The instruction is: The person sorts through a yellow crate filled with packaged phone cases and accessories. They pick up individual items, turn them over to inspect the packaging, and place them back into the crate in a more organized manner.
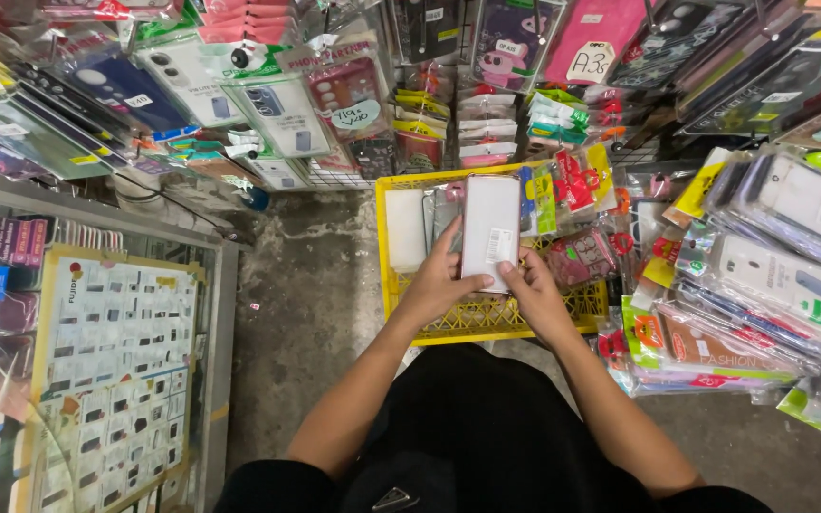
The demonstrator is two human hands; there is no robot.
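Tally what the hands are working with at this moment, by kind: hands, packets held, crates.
Hands: 2, left hand and right hand
White packaged phone case held by both: 1
Yellow plastic crate below it: 1
Total: 4

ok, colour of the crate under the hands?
Yellow: an openwork plastic crate on the floor, beneath both hands holding a white packet. Head view.

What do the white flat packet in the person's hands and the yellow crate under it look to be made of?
White flat packet: likely glossy clear plastic film over a white insert, since it glints. Yellow lattice crate: looks like rigid moulded plastic, matte, with an open grid. Both hands, left and right, grip the packet.
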